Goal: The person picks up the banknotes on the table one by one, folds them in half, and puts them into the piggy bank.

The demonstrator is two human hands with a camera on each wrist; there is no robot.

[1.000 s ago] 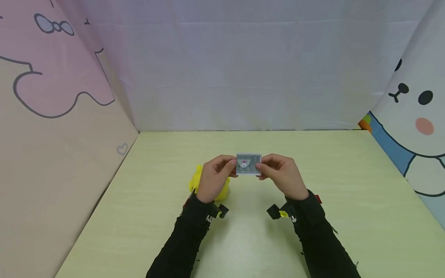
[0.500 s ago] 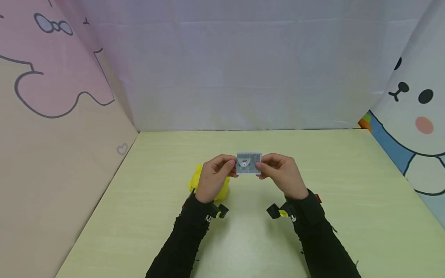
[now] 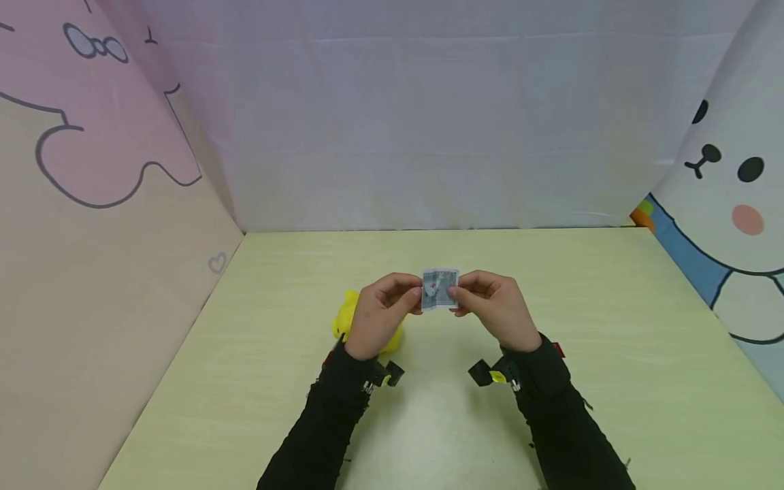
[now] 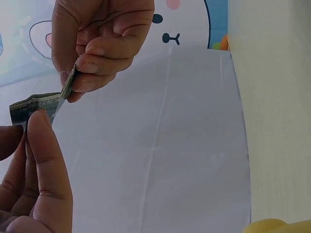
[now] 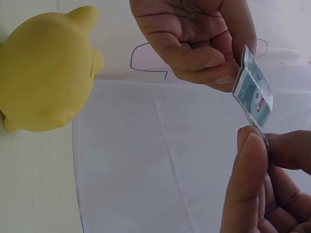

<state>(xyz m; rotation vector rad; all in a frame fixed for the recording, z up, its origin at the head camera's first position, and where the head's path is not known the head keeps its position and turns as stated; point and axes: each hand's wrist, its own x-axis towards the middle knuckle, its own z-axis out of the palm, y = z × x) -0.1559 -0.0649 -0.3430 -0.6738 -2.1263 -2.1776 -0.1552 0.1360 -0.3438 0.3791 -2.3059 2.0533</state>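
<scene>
Both hands hold a small grey-green folded piece of paper (image 3: pixel 439 288) printed with a little cartoon face, up above the table. My left hand (image 3: pixel 381 316) pinches its left edge between thumb and fingers. At the opposite edge, my right hand (image 3: pixel 499 309) pinches it the same way. The left wrist view shows the paper (image 4: pixel 36 106) bent at an angle between the hands, with several layers along its edge. In the right wrist view its printed face (image 5: pixel 257 94) leans between the fingertips. Behind my left hand sits a yellow toy figure (image 3: pixel 344 318), partly hidden.
The pale wooden table (image 3: pixel 294 272) reaches back to a white cloth backdrop (image 3: pixel 429 122). A pink and beige printed panel (image 3: pixel 92 272) stands on the left, and a white bear print (image 3: pixel 723 224) on the right. The toy's rounded yellow body (image 5: pixel 46 73) fills the right wrist view's upper left.
The paper, flat in the earlier frames, is now creased and bent near its middle. My left hand has shifted slightly to the right, towards the right hand. The yellow toy stays put.
</scene>
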